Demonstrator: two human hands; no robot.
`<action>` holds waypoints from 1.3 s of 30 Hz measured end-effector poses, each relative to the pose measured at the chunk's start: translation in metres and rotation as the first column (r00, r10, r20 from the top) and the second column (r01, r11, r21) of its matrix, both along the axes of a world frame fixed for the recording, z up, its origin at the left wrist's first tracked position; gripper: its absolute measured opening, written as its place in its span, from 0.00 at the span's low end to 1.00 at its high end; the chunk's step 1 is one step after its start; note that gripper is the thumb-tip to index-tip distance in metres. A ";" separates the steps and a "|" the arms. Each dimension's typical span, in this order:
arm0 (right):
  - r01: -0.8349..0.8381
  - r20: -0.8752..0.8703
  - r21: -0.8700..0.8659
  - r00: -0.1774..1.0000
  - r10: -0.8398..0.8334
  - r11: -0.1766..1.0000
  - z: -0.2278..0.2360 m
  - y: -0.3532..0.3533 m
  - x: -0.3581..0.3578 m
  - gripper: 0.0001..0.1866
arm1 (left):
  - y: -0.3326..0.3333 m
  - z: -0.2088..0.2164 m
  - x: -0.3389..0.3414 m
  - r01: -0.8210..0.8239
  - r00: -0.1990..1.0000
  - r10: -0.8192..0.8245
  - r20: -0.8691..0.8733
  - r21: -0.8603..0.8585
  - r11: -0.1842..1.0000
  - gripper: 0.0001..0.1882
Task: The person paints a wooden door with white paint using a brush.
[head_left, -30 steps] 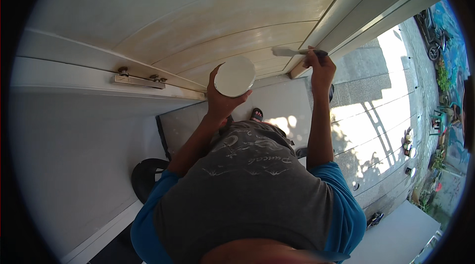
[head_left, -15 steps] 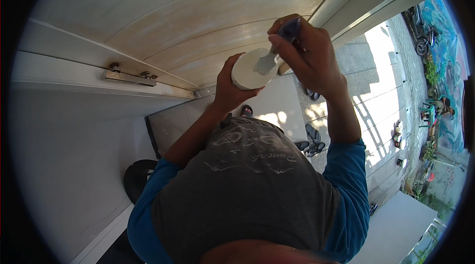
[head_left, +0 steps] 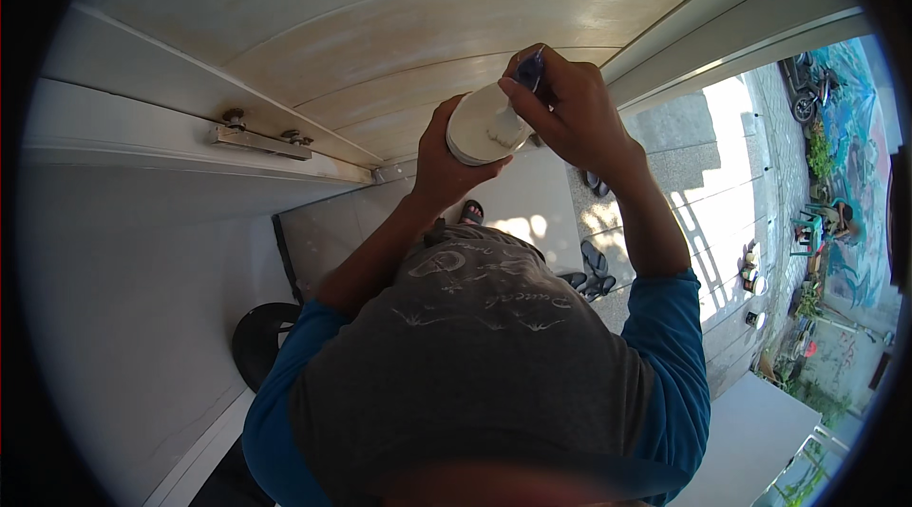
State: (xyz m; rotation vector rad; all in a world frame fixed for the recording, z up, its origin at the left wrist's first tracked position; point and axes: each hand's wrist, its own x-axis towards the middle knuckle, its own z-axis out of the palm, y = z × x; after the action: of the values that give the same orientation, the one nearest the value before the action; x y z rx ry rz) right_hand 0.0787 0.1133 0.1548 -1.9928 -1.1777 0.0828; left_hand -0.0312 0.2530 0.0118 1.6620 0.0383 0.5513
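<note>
My left hand [head_left: 439,160] is wrapped round a round white tub [head_left: 465,134], with the thumb along its lower rim. The tub is tilted, and its inside looks pale. My right hand [head_left: 568,108] grips the dark blue handle of a putty knife [head_left: 529,70]. Its pale, flared blade reaches down into the tub, the edge looking ragged, perhaps with paste on it. How much the tub holds is hard to make out. Both hands are in front of my chest, close to a pale panelled door [head_left: 399,32] with brownish smears.
A metal bolt [head_left: 261,139] sticks out from the white frame at left. Dark sandals [head_left: 596,265] lie on the floor near my feet. A round black object [head_left: 255,345] is at lower left. Far right, outdoors, are a motorbike [head_left: 806,94], plants and a painted wall.
My right hand has come slightly down and left, bringing the putty knife more upright and deeper into the tub. My left hand still holds the tub. The view has shifted slightly.
</note>
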 end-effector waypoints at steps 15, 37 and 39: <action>0.211 -0.090 0.264 0.977 -0.194 0.941 0.013 0.004 -0.016 0.08 | 0.028 -0.018 0.015 0.075 0.997 -0.076 -0.003 -0.071 0.995 0.46; 0.342 -0.455 0.364 0.877 -0.156 0.866 0.000 -0.103 0.071 0.09 | -0.057 0.000 0.096 -0.016 0.999 0.012 0.035 0.099 0.995 0.44; 0.203 -0.223 0.186 0.962 -0.160 0.961 0.015 -0.101 0.069 0.11 | -0.067 0.005 0.101 0.005 0.999 -0.008 0.042 0.091 0.996 0.43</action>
State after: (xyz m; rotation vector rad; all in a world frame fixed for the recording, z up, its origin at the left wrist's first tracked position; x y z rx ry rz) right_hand 0.1478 0.0118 0.1699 -1.8493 -0.8312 0.0669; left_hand 0.0694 0.1859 0.0166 1.7378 -0.0232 0.5902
